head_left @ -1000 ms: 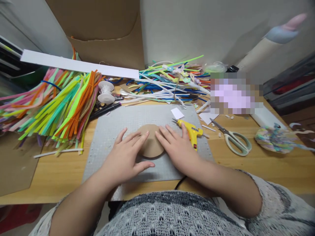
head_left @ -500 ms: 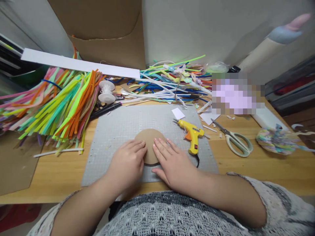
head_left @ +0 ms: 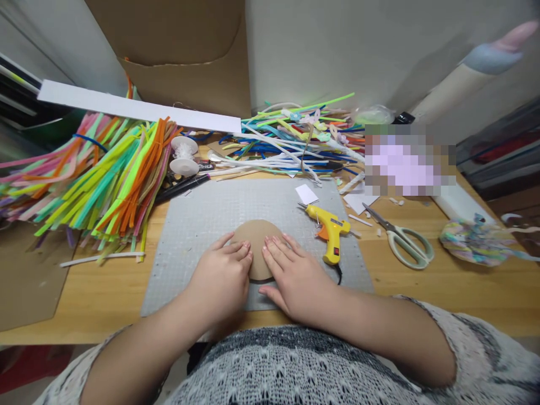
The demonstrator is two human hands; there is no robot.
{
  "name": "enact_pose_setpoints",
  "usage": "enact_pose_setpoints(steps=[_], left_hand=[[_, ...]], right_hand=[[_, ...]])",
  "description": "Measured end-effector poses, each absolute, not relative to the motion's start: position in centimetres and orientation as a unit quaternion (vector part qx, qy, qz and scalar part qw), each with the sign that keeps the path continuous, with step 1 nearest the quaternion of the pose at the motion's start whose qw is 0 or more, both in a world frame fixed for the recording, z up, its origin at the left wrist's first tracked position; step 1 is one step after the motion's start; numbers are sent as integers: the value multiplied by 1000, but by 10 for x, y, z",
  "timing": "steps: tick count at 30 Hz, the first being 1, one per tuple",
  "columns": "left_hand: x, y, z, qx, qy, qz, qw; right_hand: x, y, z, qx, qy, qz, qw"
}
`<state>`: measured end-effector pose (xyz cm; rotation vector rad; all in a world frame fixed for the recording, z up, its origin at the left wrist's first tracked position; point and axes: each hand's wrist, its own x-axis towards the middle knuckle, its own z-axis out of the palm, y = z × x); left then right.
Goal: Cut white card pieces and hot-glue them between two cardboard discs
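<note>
A round brown cardboard disc (head_left: 257,253) lies on the grey cutting mat (head_left: 202,208), with a dark edge showing at its near side. My left hand (head_left: 221,275) rests on the disc's left part, its fingers laid over the surface and its thumb mostly hidden. From the right, my right hand (head_left: 297,275) presses flat on the disc with fingers stretched out; its thumb sticks out to the side over the mat. Close to the right hand, a yellow hot glue gun (head_left: 332,230) lies on the mat, nozzle pointing up and left.
Green-handled scissors (head_left: 405,242) lie on the wooden table at right. Bundles of colourful pipe cleaners (head_left: 109,180) fill the left, and loose ones (head_left: 291,146) cover the back. A spool (head_left: 184,156), a white strip (head_left: 139,107) and a small white card (head_left: 306,194) are also there.
The left hand's fingers have spread slightly on the disc. The right hand stays nearly where it was, and the view has shifted a little.
</note>
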<state>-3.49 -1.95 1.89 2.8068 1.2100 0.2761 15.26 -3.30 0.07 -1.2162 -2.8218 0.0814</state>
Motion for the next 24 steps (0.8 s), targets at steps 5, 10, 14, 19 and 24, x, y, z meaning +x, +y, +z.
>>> enact_pose_setpoints(steps=[5,10,14,19,24], left_hand=[[-40,-13,10,872,446,188,69],[-41,-1,4,810,543,187,120],[-44,3,8,784,582,172,131],[-54,4,18,751,638,167,20],[-51,-1,12,848,489,199,44]], right_hand=[[157,-28,-6,-376,-923,7,83],[163,-21,-3,-361,-928,11,94],[171,-16,5,-358,-929,22,86],[175,-13,8,-446,-891,-35,77],[167,-17,1,-420,-905,21,71]])
